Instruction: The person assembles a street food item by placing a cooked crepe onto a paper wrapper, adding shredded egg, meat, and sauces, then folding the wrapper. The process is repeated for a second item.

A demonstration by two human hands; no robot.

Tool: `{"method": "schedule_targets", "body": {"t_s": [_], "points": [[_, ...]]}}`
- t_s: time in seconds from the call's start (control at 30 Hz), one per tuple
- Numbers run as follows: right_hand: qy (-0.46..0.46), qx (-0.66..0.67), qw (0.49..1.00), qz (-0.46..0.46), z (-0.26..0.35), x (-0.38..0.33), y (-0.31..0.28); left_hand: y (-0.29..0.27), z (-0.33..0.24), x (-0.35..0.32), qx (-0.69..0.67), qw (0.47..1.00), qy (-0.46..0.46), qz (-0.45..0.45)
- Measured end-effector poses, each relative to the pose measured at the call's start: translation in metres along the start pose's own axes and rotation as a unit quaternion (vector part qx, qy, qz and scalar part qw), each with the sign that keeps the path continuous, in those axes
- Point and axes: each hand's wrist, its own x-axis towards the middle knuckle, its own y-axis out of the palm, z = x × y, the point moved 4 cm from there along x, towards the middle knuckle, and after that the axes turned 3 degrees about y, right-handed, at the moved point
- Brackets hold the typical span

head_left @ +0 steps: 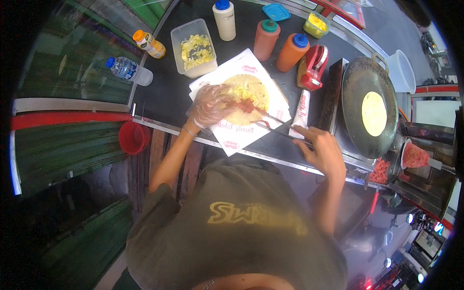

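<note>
Two hands worked: my gloved left hand (pixel 211 105) pressed fingers spread on the tortilla (pixel 246 99), my right hand (pixel 323 150) gripping tongs (pixel 270 117); filling wanted central placement.

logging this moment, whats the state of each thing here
left hand: gloved, on the flatbread
right hand: bare, gripping tongs
flatbread: flat open, topped
pan: holds one plain flatbread
clear tub: lid off, partly filled
orange bottles: capped, upright
water bottle: capped, lying down
</note>
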Motion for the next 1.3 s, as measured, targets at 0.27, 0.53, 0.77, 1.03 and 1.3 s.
{"method": "schedule_targets", "body": {"t_s": [0.27,0.53,0.77,1.03,1.3], "points": [[-0.033,0.035,0.998,-0.028,0.003,0.016,0.015,-0.028,-0.009,-0.008,-0.007,0.999,-0.049,-0.014],[-0.007,0.013,0.998,-0.056,0.001,0.021,0.03,-0.009,-0.022,0.015,0.078,0.993,-0.009,0.084],[-0.008,0.029,0.996,-0.08,0.01,0.014,0.04,-0.026,-0.008,-0.009,0.01,0.999,-0.035,-0.033],[0.018,0.094,0.982,-0.16,0.001,-0.015,0.032,-0.014,-0.009,-0.021,0.059,0.997,-0.026,-0.034],[-0.004,0.049,0.99,-0.132,0.006,-0.008,0.045,-0.009,-0.04,0.026,0.085,0.995,0.048,0.021]]}}
